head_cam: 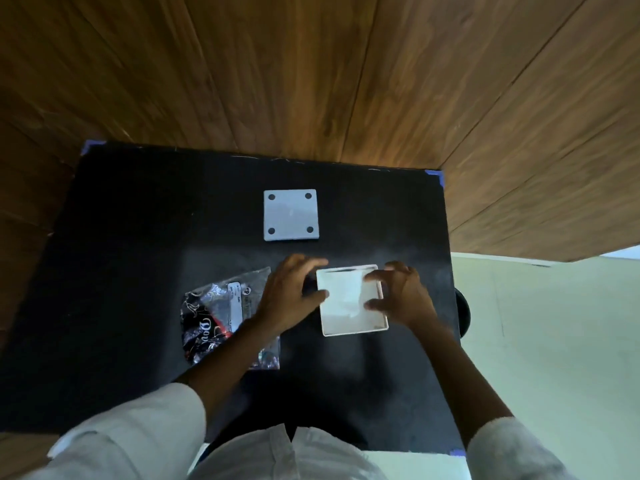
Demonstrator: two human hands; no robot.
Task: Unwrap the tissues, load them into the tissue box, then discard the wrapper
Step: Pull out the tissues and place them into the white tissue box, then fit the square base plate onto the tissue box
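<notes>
White tissue box [353, 318] sits between both hands; wrapper [214, 317] left.

So the black matte square table [138, 271] has blue tape on its corners. Lying on it: a flat white square lid with four dark round dots [291, 215] near the far edge, an open white square tissue box [353, 322] closer in, and a crumpled shiny black-and-clear plastic wrapper [214, 317] to the box's left.
</notes>
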